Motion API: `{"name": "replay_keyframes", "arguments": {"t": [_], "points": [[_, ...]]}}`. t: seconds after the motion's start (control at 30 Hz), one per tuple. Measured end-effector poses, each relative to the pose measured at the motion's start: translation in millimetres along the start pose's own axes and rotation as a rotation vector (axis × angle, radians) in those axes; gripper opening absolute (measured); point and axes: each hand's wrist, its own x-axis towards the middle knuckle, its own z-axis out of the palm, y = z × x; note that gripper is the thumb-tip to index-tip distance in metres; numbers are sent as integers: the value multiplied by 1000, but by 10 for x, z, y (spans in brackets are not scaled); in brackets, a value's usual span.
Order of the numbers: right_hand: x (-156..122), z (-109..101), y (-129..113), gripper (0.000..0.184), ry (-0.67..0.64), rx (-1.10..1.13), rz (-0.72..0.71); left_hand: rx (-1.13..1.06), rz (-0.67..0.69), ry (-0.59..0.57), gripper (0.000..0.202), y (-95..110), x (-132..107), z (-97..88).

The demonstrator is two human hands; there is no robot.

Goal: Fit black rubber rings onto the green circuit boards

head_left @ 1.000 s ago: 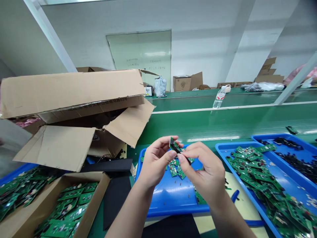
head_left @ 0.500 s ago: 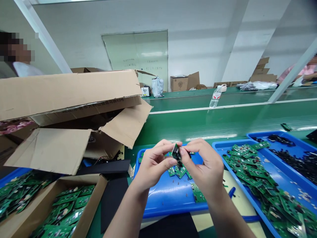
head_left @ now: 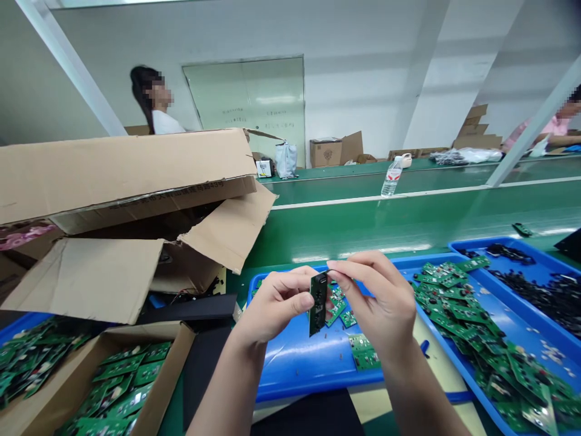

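Observation:
My left hand (head_left: 272,309) pinches a narrow green circuit board (head_left: 318,304) upright between thumb and fingers, its dark face toward me. My right hand (head_left: 374,303) is spread just beside the board's right edge, holding nothing. Below both hands lies a blue plastic tray (head_left: 290,363), with several small green circuit boards (head_left: 361,357) scattered on it. Part of that pile is hidden behind my hands.
A second blue tray (head_left: 454,363) heaped with green boards stands to the right, and a third (head_left: 512,254) holds black parts. A cardboard box (head_left: 149,345) of boards and an opened carton (head_left: 127,181) stand left. A green conveyor bench (head_left: 363,227) runs behind, with co-workers (head_left: 154,100) beyond.
The board now stands upright and shows its full face. My right hand has drawn off it to the right, and a co-worker has come into view at the back left.

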Motion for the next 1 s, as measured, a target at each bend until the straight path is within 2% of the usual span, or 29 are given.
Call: {"name": "replay_keyframes", "arguments": {"t": [0.17, 0.27, 0.33, 0.37, 0.43, 0.5, 0.57, 0.73, 1.0], "points": [[16, -88, 41, 23, -125, 88, 25, -59, -119, -78, 36, 26, -8, -20], [-8, -129, 81, 57, -238, 141, 116, 53, -105, -60, 31, 52, -10, 10], [-23, -165, 113, 72, -255, 183, 210, 105, -63, -6, 26, 65, -20, 35], [-26, -186, 126, 70, -233, 203, 253, 124, -27, 27, 24, 71, -30, 45], [-22, -229, 137, 50, -195, 238, 300, 187, 72, 100, 24, 83, -56, 55], [-5, -261, 121, 27, -217, 276, 301, 323, 161, 167, 26, 98, -83, 58], [17, -273, 80, 13, -267, 305, 267, 464, 231, 193, 29, 114, -101, 62], [50, -246, -18, 14, -282, 301, 192, 630, 320, 187, 33, 128, -94, 87], [54, -220, -6, 15, -256, 263, 82, 643, 331, 188, 30, 103, -95, 78]]}}
